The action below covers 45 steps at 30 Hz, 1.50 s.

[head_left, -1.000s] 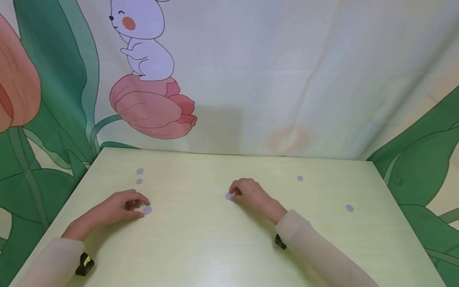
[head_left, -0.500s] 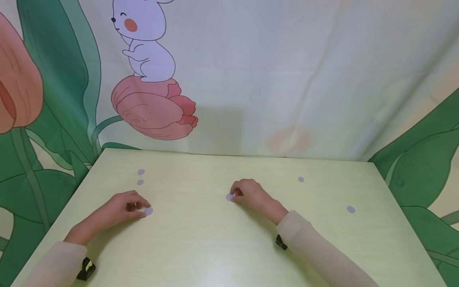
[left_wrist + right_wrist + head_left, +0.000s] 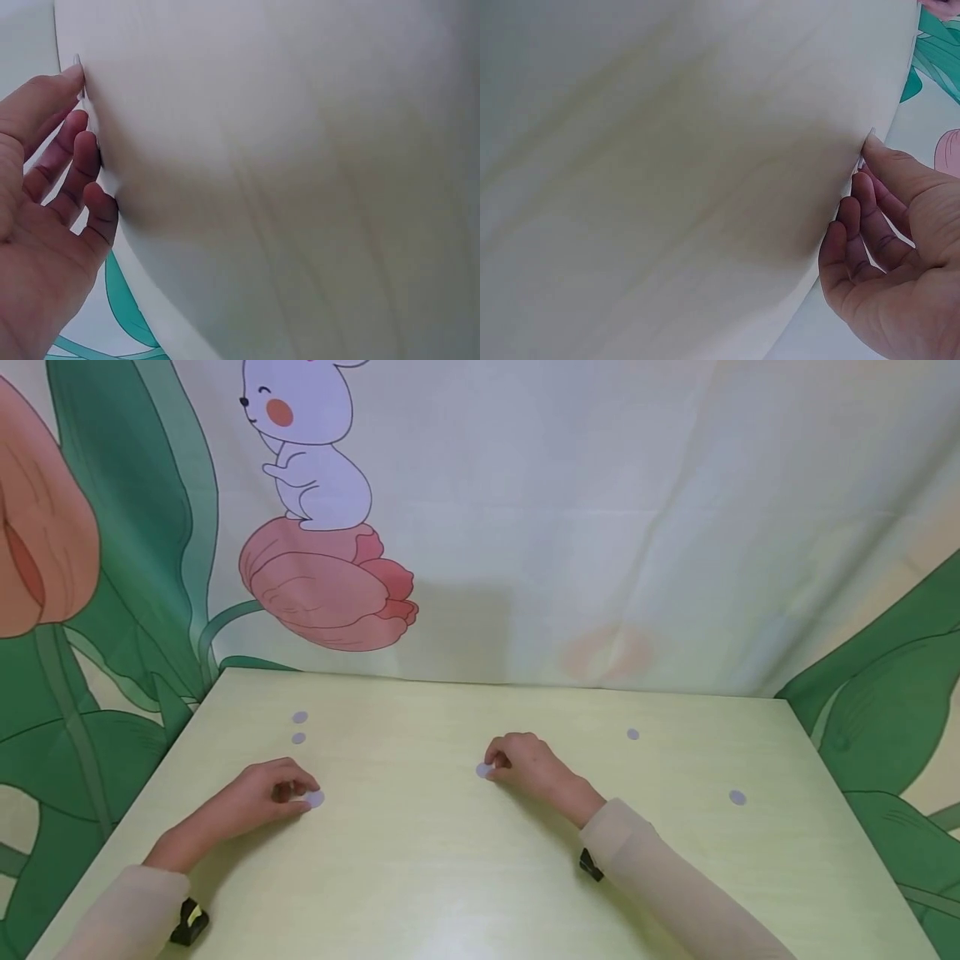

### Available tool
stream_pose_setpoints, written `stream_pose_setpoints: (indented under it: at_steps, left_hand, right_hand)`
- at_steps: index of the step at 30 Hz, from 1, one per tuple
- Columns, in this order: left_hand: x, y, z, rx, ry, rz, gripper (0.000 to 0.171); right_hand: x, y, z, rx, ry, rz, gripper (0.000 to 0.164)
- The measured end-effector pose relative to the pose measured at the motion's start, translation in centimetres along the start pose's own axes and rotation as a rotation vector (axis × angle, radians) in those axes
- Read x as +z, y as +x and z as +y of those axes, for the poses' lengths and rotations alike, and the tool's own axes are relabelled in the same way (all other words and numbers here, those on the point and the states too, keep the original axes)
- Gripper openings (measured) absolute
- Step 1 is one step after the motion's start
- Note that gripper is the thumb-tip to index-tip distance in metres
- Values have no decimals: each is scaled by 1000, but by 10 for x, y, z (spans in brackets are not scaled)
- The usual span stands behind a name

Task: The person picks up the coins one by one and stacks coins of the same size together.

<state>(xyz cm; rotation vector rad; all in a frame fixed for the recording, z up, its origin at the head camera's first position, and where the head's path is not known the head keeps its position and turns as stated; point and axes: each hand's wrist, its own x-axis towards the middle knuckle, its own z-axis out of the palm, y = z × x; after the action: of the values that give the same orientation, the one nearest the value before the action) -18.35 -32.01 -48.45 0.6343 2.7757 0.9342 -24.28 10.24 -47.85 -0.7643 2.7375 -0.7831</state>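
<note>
In the head view my left hand [image 3: 266, 793] rests at the left of the table, its thumb and forefinger pinching a small flat pale-purple disc [image 3: 317, 798] at the edge. The left wrist view shows the disc's thin rim [image 3: 77, 58] at the thumb tip, the other fingers bent against the tabletop. Near the table's middle my right hand [image 3: 528, 770] grips a similar pale-purple disc [image 3: 482, 770] between thumb and curled fingers. Part of each disc is covered by the fingers. From the right wrist, that disc's rim [image 3: 872, 133] pokes out beside the thumb.
Two more discs lie close together at the back left, an upper one [image 3: 300, 717] and a lower one [image 3: 298, 738]. On the right are a disc [image 3: 633, 734] farther back and another disc [image 3: 737, 797]. A printed curtain [image 3: 487, 527] hangs behind the pale table [image 3: 450, 877].
The head view has shifted a little, so the whole scene sits slightly farther right. Both hands stay almost still at their discs; the left thumb and forefinger are marginally closer on theirs.
</note>
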Motion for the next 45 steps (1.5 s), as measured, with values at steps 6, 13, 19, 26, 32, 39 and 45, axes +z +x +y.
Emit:
stream_pose_setpoints:
  at_steps: [6, 13, 19, 26, 32, 39, 45]
  left_hand:
    - [1, 3, 3, -10, 32, -16, 21]
    - [-1, 7, 11, -40, 40, -32, 22]
    - [-1, 14, 19, -55, 49, -33, 24]
    - [-1, 19, 27, -44, 78, -18, 23]
    - [2, 27, 33, -50, 92, -4, 22]
    - [6, 37, 43, -24, 54, -5, 23]
    - [9, 43, 49, 1, 28, -9, 23]
  right_hand:
    - [1, 2, 2, -11, -10, -3, 10]
    - [2, 3, 4, -18, -19, 3, 10]
    - [3, 1, 5, -10, -20, 6, 10]
    - [3, 2, 5, -19, -25, 4, 11]
    - [1, 1, 3, -26, -24, -1, 11]
    - [0, 0, 3, 2, -13, -12, 11]
    - [0, 1, 4, -6, -9, -9, 11]
